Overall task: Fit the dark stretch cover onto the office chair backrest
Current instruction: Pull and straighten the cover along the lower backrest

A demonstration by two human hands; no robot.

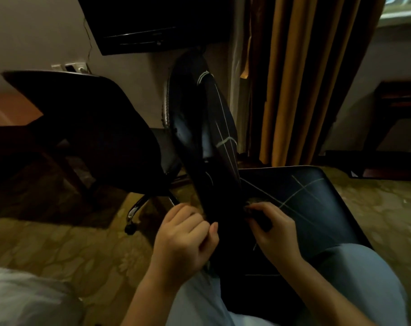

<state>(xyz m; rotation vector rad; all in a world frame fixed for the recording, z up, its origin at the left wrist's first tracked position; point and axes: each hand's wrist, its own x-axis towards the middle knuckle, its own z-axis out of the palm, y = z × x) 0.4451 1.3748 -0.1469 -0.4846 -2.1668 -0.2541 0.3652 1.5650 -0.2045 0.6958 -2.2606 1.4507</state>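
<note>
The office chair backrest (179,128) stands edge-on at centre, its black leather and stitched rim showing on the left side. The dark stretch cover (219,123), marked with thin pale lines, lies over its right side and runs down to my hands. My left hand (188,238) grips the cover's lower edge on the left with curled fingers. My right hand (271,223) pinches the bunched edge on the right. The cover's hem between my hands is lost in shadow.
A dark seat pad (300,203) with crossing pale lines lies at right, against my knee. A second black chair (82,123) on castors stands at left. Behind are a wall television (152,22) and orange curtains (305,78). White bedding (23,300) fills the lower left.
</note>
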